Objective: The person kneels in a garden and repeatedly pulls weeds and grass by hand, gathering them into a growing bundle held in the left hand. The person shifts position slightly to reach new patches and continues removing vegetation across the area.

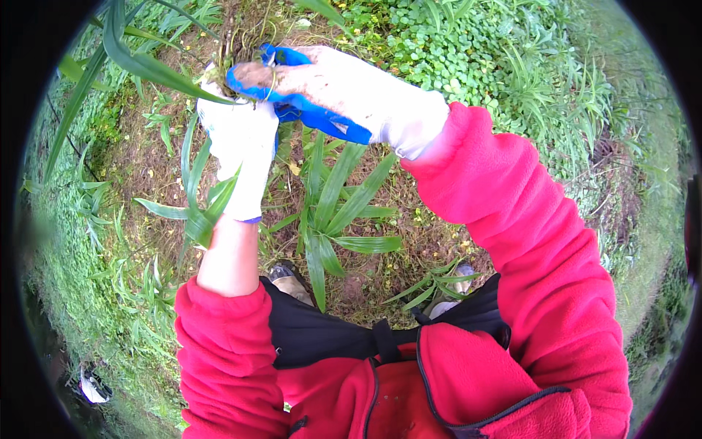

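Note:
Both my hands wear white knit work gloves with blue coated palms, soiled with earth. They meet at the upper left around a clump of plant roots and stems [241,46]. My left hand [238,123] is under the base of the clump, its fingers largely hidden behind it and the other glove. From the right, my right hand [307,88] reaches over, with thumb and fingers at the clump's base. Long green leaves [145,63] hang from the clump at the left. Below the gloves a broad-leaved green plant [329,219] stands in the soil.
Low leafy ground cover [455,55] grows at the upper right, with more strap-leaved plants along the left. My boots [290,282] stand on brown soil with dry stalks. A small leafy plant [439,285] is near the other foot. A white and dark object [93,384] lies far lower left.

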A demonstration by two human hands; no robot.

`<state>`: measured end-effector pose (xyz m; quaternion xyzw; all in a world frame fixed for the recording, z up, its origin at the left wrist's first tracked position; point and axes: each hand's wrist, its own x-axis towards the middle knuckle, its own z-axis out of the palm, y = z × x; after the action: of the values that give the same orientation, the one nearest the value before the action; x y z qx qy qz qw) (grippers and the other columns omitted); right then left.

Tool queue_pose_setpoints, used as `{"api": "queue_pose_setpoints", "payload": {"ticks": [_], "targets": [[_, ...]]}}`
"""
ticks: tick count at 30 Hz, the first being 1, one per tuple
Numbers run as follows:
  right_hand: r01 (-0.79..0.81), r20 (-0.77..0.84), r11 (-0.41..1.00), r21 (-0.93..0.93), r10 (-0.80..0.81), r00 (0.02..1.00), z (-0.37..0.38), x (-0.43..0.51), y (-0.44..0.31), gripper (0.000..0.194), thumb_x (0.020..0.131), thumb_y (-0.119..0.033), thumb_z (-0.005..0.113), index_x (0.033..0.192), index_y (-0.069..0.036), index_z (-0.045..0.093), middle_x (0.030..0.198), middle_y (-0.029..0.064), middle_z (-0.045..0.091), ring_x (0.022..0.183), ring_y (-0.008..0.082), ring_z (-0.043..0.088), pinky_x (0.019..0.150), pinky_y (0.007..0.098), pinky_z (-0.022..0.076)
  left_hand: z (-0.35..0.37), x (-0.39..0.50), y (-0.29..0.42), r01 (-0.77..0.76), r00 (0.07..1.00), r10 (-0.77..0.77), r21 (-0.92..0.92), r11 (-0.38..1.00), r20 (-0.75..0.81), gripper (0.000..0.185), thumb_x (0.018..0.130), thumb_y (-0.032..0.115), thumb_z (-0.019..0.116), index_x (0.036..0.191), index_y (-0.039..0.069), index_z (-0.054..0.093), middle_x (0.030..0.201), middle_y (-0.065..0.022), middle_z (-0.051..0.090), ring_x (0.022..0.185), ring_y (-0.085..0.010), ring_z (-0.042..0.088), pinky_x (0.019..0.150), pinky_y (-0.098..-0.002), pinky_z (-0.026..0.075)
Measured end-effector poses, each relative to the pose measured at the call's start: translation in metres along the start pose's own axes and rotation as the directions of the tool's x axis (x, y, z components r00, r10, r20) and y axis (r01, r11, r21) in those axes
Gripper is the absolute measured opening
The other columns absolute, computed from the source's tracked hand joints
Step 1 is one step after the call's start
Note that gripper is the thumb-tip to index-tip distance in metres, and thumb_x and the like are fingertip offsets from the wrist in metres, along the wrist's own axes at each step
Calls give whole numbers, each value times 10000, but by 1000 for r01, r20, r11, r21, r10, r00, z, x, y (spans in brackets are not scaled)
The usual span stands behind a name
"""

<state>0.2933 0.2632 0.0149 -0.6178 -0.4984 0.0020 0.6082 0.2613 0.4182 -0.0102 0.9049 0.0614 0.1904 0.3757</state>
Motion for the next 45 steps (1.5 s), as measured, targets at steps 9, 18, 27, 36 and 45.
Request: {"api": "queue_pose_setpoints", "payload": {"ticks": [9,18,27,36,45], "targets": [[-550,138,779,301,535,834,-50,-73,-54,288,942,-342,464,1045,-117,611,863,78,480,795,186,511,686,337,426,18,-56,73,-247,952,264,-121,961,152,368,773,112,648,1114,15,550,1016,-149,615,943,-279,603,842,-352,467],[-374,64,922,97,369,927,-76,-112,-77,388,884,-426,540,835,-49,616,592,46,491,478,168,447,461,309,331,41,-92,116,-59,998,59,-4,998,-3,433,754,77,640,1158,-21,518,916,-141,636,844,-222,615,807,-350,476],[-560,111,411,719,728,676,-160,-160,-75,464,901,-264,565,1264,3,453,1059,156,618,742,235,651,661,352,566,18,-71,128,88,996,-89,-81,993,-8,373,762,77,635,1102,-36,532,933,-170,593,858,-260,567,810,-361,444],[-718,0,153,-679,978,208,-162,-317,0,506,781,-413,601,1107,-26,595,1121,198,598,1058,337,565,896,409,449,-45,-20,124,-26,990,36,77,997,-138,494,788,145,690,1216,-12,499,1101,-167,556,953,-240,573,850,-347,445],[-643,66,134,-755,989,129,-148,-357,10,637,762,-393,627,1252,-12,483,1199,170,568,1079,311,564,902,395,466,-90,11,196,-112,972,173,328,938,-162,515,788,236,708,1185,-31,518,1013,-147,631,907,-213,614,801,-328,468]]}}
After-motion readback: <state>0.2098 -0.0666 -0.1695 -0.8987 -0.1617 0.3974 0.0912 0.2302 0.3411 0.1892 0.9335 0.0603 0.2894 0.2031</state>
